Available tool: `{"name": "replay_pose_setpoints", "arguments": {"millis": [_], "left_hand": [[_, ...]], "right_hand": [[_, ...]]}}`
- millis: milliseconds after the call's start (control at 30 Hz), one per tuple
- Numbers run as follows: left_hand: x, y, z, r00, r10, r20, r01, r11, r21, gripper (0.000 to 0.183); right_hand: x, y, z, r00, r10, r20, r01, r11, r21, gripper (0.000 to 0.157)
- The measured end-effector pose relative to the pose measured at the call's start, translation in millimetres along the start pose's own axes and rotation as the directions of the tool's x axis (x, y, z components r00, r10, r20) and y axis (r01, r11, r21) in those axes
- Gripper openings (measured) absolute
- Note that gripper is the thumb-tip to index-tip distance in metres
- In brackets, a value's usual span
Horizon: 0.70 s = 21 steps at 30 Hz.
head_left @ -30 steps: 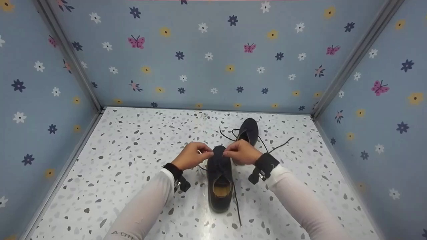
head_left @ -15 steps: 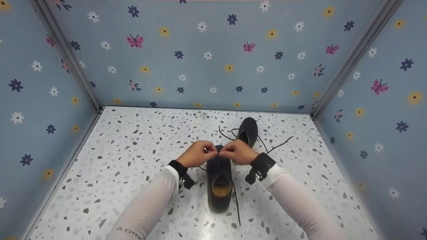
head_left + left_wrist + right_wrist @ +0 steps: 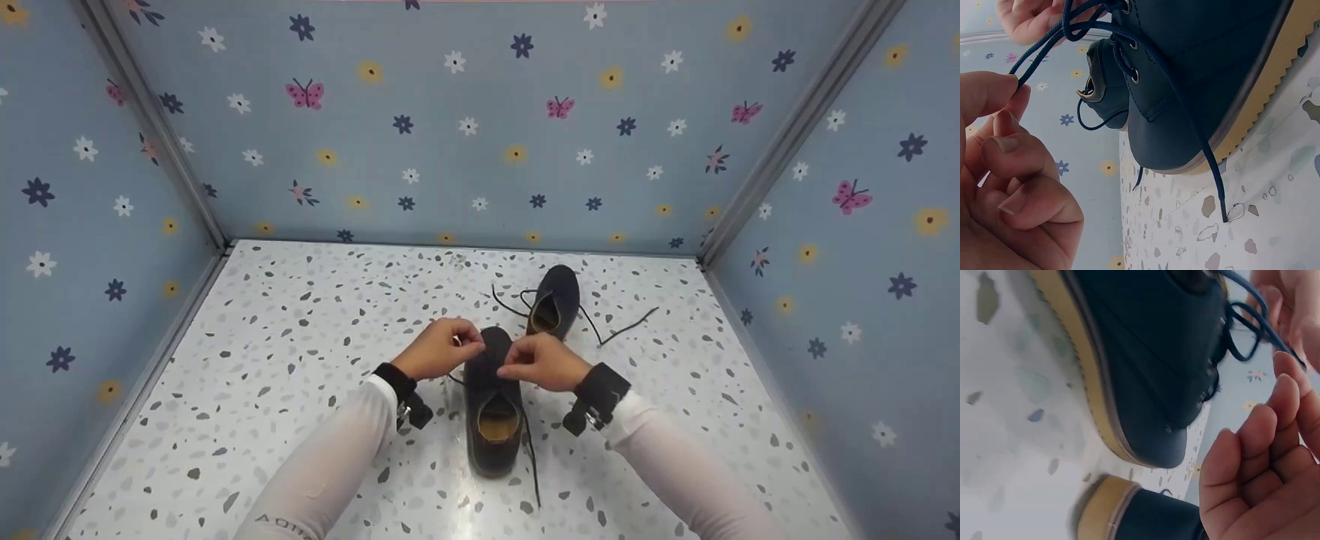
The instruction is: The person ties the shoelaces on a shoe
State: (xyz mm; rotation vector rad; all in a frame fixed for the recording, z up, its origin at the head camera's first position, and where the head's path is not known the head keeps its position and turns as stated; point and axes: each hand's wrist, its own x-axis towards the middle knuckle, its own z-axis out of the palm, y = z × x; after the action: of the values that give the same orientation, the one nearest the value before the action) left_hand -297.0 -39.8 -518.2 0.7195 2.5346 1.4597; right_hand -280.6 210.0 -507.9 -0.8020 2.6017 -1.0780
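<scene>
A dark navy lace-up shoe (image 3: 495, 455) with a tan ridged sole stands on the floor, toe pointing away. Above its laced front my left hand (image 3: 439, 348) pinches a doubled strand of the shoelace (image 3: 1095, 25) between thumb and index finger, the other fingers curled. My right hand (image 3: 547, 363) is on the shoe's right side. Its thumb and index finger come together around a strand of the blue lace (image 3: 1275, 337); the exact contact is partly hidden. One lace end hangs down the shoe's left side in the left wrist view.
A matching shoe (image 3: 561, 289) lies farther off to the right, its laces spread loose over the speckled white floor (image 3: 300, 330). Blue flowered panels (image 3: 465, 172) wall in the back and both sides. Each wrist wears a black strap.
My hands came together over the shoe's toe, then parted. The right hand moved back toward me and slightly right; the left moved slightly left. Both shoes stayed in place.
</scene>
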Motion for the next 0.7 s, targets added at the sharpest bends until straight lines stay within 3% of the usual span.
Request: {"name": "replay_pose_setpoints", "arguments": {"millis": [267,533,700], "left_hand": [[-0.6,-2.4,-0.1,1.0,-0.007,0.0,0.007,1.0,-0.016,0.008],[-3.9,-6.8,-4.8,1.0,0.013,0.025,-0.012,0.999,-0.042,0.006],[-9.2,-10.2,-9.7,1.0,0.01,0.026,-0.009,0.999,-0.048,0.006]], "right_hand": [[-5.5,-1.9,11.0,0.999,-0.05,0.022,0.051,0.997,-0.061,0.017],[-9.9,-1.2,8.1,0.998,-0.046,0.054,0.049,0.996,-0.07,0.014],[-11.2,0.3,7.9,0.998,-0.043,0.045,0.044,0.999,-0.018,0.01]]}}
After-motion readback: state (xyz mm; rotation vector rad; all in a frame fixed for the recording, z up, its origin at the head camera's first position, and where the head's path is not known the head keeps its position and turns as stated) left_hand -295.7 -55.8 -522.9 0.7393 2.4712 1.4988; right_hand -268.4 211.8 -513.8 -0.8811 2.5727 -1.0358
